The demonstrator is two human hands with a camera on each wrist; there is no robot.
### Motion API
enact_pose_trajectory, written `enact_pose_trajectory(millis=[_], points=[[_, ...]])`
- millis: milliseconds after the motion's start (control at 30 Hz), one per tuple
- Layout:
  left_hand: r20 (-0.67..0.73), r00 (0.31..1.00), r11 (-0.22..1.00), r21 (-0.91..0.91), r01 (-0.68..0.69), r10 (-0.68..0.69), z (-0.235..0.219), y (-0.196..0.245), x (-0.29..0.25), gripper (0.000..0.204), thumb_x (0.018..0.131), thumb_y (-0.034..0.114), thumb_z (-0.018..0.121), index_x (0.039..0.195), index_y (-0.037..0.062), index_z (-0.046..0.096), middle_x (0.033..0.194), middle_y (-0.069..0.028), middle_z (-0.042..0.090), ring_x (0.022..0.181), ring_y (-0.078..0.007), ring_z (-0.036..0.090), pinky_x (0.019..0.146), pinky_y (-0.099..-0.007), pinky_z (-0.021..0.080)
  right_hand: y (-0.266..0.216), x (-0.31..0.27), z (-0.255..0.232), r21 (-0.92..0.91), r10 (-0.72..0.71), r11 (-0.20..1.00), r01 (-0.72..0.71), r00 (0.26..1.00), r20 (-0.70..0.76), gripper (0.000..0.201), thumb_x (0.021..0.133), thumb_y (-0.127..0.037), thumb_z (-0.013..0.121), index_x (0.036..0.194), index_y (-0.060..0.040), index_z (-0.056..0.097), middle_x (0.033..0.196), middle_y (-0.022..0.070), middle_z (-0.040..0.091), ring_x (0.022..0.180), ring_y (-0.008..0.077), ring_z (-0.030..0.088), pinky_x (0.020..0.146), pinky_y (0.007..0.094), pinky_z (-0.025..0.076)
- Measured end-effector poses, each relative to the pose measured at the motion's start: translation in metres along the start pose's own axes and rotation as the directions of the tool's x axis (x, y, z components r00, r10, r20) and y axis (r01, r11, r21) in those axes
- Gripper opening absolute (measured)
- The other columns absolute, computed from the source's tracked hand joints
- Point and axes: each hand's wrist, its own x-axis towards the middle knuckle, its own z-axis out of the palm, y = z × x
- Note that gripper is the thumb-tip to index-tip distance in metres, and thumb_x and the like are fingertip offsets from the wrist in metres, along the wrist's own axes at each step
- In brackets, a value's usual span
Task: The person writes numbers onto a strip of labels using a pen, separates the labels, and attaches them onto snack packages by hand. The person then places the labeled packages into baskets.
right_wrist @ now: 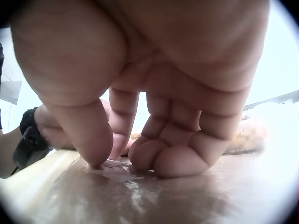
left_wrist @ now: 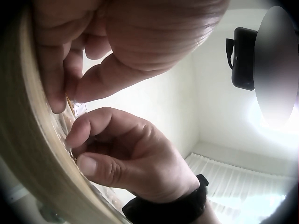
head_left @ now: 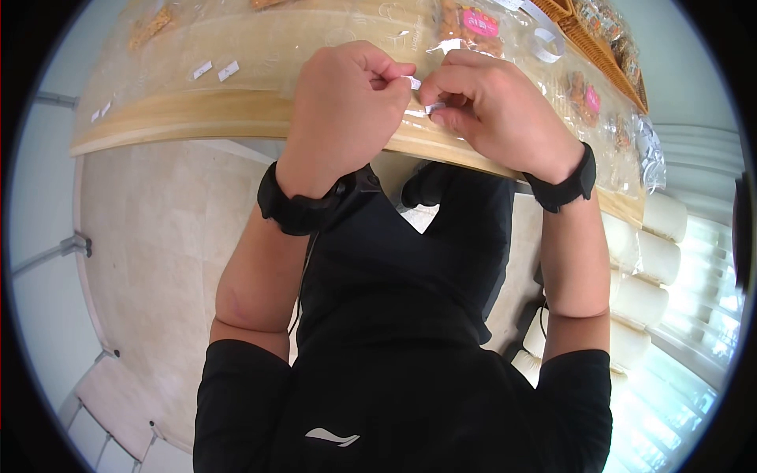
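Observation:
My left hand [head_left: 339, 110] pinches a small white printed label [head_left: 412, 82] between thumb and fingertips, just over the table's front part. Close beside it, my right hand [head_left: 493, 102] has its thumb and curled fingers on either side of a second small white label [head_left: 433, 108]. In the right wrist view the right fingertips [right_wrist: 180, 163] touch clear plastic film, with the white label [right_wrist: 122, 173] lying between them and the thumb. The left wrist view has both hands nearly meeting, the left hand [left_wrist: 126, 42] above the right hand [left_wrist: 140, 154].
More white labels [head_left: 228, 71] lie on the wooden table [head_left: 181, 114] to the left. Clear bags of snacks with pink stickers [head_left: 481, 22] lie behind and to the right. A roll of white tape [head_left: 550, 45] and wicker baskets [head_left: 603, 51] stand at the back right.

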Motion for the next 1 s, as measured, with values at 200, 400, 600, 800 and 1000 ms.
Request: enact_pose_trajectory(millis=[200, 400, 600, 800, 1000], points=[[-0.006, 1.0, 0.999, 0.03, 0.024, -0.024, -0.0014, 0.0039, -0.0003, 0.01, 0.088, 0.003, 0.064, 0.091, -0.0059, 0.067, 0.087, -0.0044, 0.074, 0.066, -0.0002, 0.052, 0.054, -0.0194, 0.039, 0.0042, 0.0022, 0.0008, -0.015, -0.049, 0.999, 0.049, 0.999, 0.015, 0.017, 0.08, 0.004, 0.073, 0.093, -0.0037, 0.065, 0.085, 0.0104, 0.06, 0.077, 0.0277, 0.064, 0.069, 0.0368, 0.051], [-0.015, 1.0, 0.999, 0.028, 0.026, -0.026, -0.0012, 0.0025, 0.0003, 0.01, 0.088, 0.004, 0.064, 0.09, -0.0056, 0.068, 0.083, -0.0027, 0.073, 0.064, 0.0, 0.05, 0.053, -0.0197, 0.038, 0.0061, 0.0043, 0.0, -0.019, -0.068, 0.997, 0.069, 0.997, 0.028, 0.016, 0.081, 0.004, 0.072, 0.093, -0.004, 0.065, 0.086, 0.0102, 0.061, 0.077, 0.0285, 0.062, 0.069, 0.0375, 0.05], [-0.018, 1.0, 0.999, 0.048, 0.024, -0.023, -0.0013, 0.0038, 0.0001, 0.011, 0.088, 0.004, 0.064, 0.091, -0.0055, 0.068, 0.083, -0.0021, 0.073, 0.063, 0.0001, 0.049, 0.052, -0.0199, 0.037, 0.0051, 0.0062, -0.0021, -0.041, -0.06, 0.997, 0.062, 0.996, 0.063, 0.014, 0.081, 0.003, 0.071, 0.091, -0.0036, 0.064, 0.087, 0.0101, 0.061, 0.077, 0.0296, 0.062, 0.07, 0.0375, 0.05], [-0.019, 0.999, 0.998, 0.059, 0.034, -0.033, -0.0016, 0.0045, -0.0001, 0.011, 0.087, 0.004, 0.065, 0.091, -0.0058, 0.068, 0.088, -0.0045, 0.076, 0.063, 0.0003, 0.05, 0.053, -0.0202, 0.038, 0.0063, 0.0032, -0.0031, -0.037, -0.031, 0.999, 0.034, 0.996, 0.081, 0.012, 0.081, 0.0, 0.069, 0.089, -0.0027, 0.061, 0.084, 0.0122, 0.06, 0.078, 0.0311, 0.061, 0.071, 0.0393, 0.049], [-0.023, 0.998, 0.994, 0.095, 0.053, -0.051, -0.0023, 0.0091, -0.0012, 0.01, 0.088, 0.003, 0.065, 0.091, -0.006, 0.068, 0.095, -0.0074, 0.077, 0.066, -0.0001, 0.054, 0.055, -0.0199, 0.042, 0.0036, 0.0015, -0.0037, 0.047, 0.075, 0.996, -0.078, 0.994, 0.075, 0.016, 0.084, 0.004, 0.07, 0.096, -0.0033, 0.063, 0.084, 0.0066, 0.058, 0.074, 0.0189, 0.059, 0.069, 0.0319, 0.049]])
